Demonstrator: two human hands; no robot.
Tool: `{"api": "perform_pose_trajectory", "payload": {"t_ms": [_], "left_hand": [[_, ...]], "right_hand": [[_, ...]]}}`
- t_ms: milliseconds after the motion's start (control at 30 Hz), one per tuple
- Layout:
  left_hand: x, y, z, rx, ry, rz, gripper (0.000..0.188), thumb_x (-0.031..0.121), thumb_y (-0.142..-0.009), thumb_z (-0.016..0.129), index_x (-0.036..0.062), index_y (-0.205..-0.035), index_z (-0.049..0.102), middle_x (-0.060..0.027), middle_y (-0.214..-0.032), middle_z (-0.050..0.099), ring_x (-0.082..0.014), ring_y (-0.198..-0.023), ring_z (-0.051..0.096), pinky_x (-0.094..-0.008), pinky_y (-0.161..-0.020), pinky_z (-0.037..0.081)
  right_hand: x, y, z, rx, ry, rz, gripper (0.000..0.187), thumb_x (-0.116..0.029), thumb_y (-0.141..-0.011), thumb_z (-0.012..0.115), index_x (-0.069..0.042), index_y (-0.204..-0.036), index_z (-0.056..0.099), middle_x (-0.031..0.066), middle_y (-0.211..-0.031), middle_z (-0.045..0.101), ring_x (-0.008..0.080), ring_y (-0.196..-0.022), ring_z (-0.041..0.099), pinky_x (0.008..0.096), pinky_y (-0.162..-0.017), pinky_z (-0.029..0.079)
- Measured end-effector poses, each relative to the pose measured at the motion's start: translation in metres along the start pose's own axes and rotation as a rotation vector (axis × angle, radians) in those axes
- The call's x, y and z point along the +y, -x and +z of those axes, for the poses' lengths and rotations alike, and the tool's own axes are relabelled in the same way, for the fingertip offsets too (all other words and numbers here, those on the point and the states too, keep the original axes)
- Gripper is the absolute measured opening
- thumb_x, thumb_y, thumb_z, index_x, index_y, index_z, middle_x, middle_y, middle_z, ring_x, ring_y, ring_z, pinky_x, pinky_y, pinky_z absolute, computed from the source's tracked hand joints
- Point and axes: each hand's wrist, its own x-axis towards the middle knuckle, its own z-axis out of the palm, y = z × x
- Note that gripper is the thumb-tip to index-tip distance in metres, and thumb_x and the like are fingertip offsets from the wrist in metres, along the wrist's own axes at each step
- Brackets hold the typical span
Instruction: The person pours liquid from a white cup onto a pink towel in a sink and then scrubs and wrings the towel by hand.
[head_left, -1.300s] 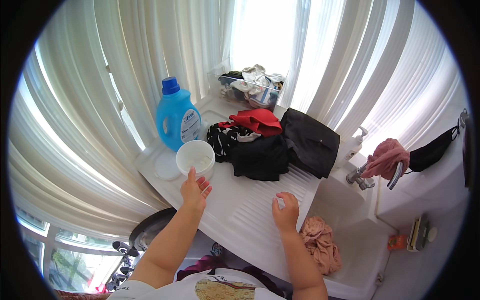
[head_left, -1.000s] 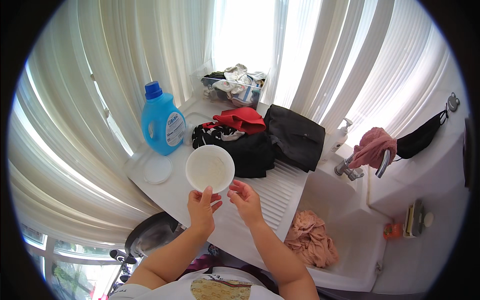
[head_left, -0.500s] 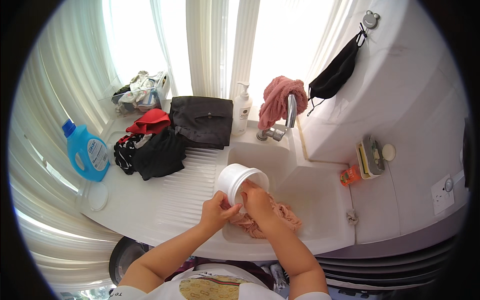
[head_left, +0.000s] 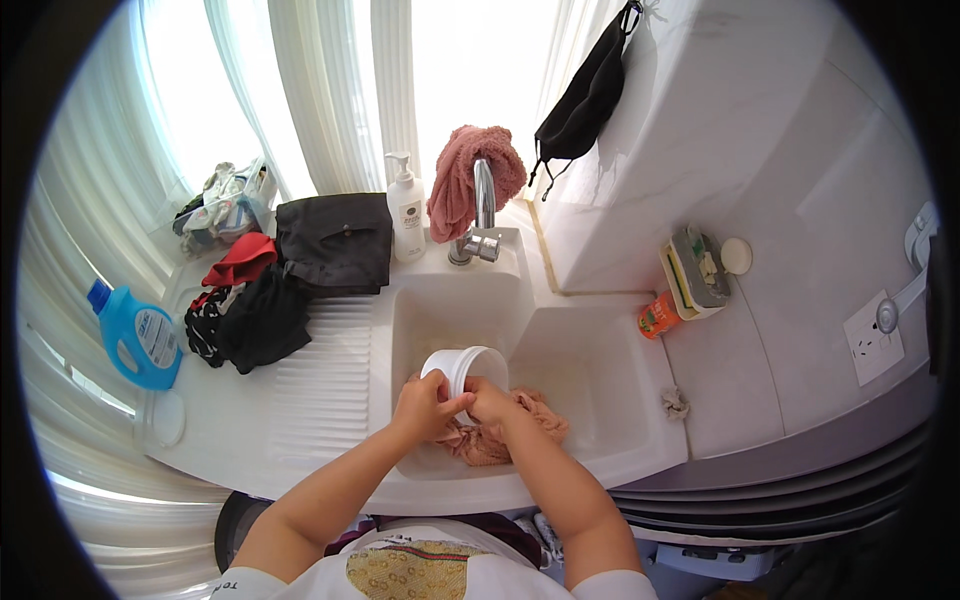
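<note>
A round white plastic tub [head_left: 443, 362] is tilted over the front of the sink [head_left: 610, 447], its mouth facing right. My left hand [head_left: 424, 408] is closed round its near left side, thumb toward the rim. My right hand [head_left: 492, 402] is closed at the lower part of the rim, with its fingertips partly hidden by the tub. I cannot make out what the tub contains. Bunched pink cloth [head_left: 485, 447] lies in the sink beneath the tub and both hands.
A chrome faucet [head_left: 484, 200] carries a pink towel [head_left: 462, 172]. Left of it stand a white pump bottle [head_left: 407, 215], folded dark cloth [head_left: 335, 240], black clothes [head_left: 262, 325] and a blue jug [head_left: 140, 335]. An orange container [head_left: 658, 316] and a sponge holder [head_left: 692, 275] sit right.
The whole view has shifted, so the surroundings appear farther left. Against the sink, the tub has moved to the right. My right hand's fingers have come back toward the tub's rim.
</note>
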Motion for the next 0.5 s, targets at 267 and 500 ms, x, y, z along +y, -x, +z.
{"api": "perform_pose_trajectory", "payload": {"t_ms": [267,500], "left_hand": [[0.005,-0.015,-0.06,0.222,0.018,-0.095,0.044,0.034,-0.073,0.082,0.0039,-0.069,0.049,-0.0111,-0.06,0.059,-0.0213,-0.053,0.055,-0.0342,-0.051,0.045],[0.003,-0.007,-0.096,0.298,0.155,-0.126,0.039,0.022,-0.08,0.079,0.0055,-0.069,0.046,-0.0036,-0.063,0.058,-0.0092,-0.056,0.06,-0.0247,-0.049,0.049]], "right_hand": [[-0.038,0.013,-0.076,0.031,0.218,-0.041,0.031,0.004,-0.079,0.06,0.001,-0.109,0.067,0.0084,-0.095,0.068,0.0144,-0.088,0.063,0.0281,-0.074,0.051],[-0.036,0.002,-0.056,0.24,0.676,-0.103,0.037,0.004,-0.073,0.061,-0.01,-0.105,0.073,0.0072,-0.086,0.07,0.0161,-0.083,0.062,0.0309,-0.075,0.049]]}}
